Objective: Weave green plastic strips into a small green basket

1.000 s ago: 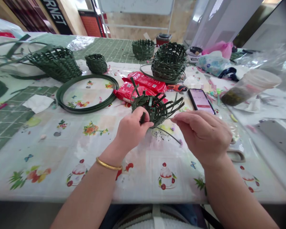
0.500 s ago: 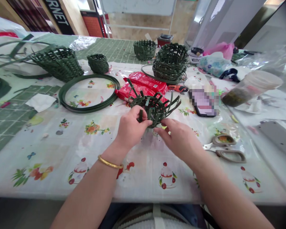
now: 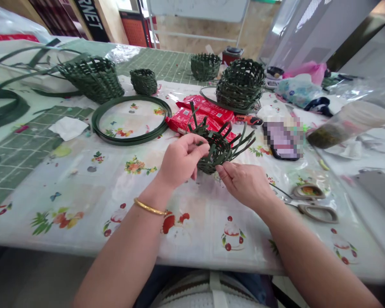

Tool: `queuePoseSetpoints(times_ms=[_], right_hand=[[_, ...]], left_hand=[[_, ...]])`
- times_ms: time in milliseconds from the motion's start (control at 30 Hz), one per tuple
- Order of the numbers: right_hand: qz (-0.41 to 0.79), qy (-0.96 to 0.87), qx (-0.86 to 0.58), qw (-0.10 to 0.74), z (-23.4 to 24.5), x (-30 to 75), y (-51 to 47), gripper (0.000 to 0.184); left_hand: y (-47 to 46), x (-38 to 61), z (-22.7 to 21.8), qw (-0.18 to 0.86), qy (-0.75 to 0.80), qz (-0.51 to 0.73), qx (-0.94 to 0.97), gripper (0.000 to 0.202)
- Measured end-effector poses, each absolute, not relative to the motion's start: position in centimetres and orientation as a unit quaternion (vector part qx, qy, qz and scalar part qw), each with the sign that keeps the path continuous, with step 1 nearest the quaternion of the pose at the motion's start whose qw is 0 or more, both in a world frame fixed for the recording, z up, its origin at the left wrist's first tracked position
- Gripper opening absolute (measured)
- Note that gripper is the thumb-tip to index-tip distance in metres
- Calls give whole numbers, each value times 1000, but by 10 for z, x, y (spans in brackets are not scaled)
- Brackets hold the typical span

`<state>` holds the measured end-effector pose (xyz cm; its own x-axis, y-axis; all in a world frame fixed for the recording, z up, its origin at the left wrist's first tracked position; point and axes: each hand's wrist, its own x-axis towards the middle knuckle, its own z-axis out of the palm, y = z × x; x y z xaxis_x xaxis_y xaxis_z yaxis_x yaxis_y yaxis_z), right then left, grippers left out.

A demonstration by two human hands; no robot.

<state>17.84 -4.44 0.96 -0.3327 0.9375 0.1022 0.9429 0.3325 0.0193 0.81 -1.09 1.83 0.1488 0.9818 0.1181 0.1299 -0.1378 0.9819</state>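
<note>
Floral tablecloth [image 3: 83,218] below the green basket [image 3: 218,155] (strip-ragged rim).

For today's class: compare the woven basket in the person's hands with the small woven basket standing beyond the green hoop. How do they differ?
The held basket is tilted between the left hand and right hand, while the small basket rests untouched. The held basket has long loose strip ends sticking out; the small basket shows none. Both are woven from dark green strips.

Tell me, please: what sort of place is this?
Probably a basket-weaving workshop: a half-woven basket is in hand, other woven green baskets stand on the table, and a cutting mat and scissors lie there too.
</note>
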Motion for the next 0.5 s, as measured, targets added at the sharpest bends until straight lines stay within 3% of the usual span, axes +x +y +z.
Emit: queuePoseSetpoints(times_ms=[133, 367, 500], right_hand=[[10, -810, -583, 55, 10, 178, -42, 36], [225, -748, -602, 163, 7, 181, -38, 47], [295, -721, -596, 195, 5, 180, -35, 47]], left_hand=[[-11, -4, 23, 506, 407, 477, 592, 24], [-5, -31, 26, 394, 346, 684, 507, 15], [-9, -36, 29, 422, 349, 651, 526, 16]])
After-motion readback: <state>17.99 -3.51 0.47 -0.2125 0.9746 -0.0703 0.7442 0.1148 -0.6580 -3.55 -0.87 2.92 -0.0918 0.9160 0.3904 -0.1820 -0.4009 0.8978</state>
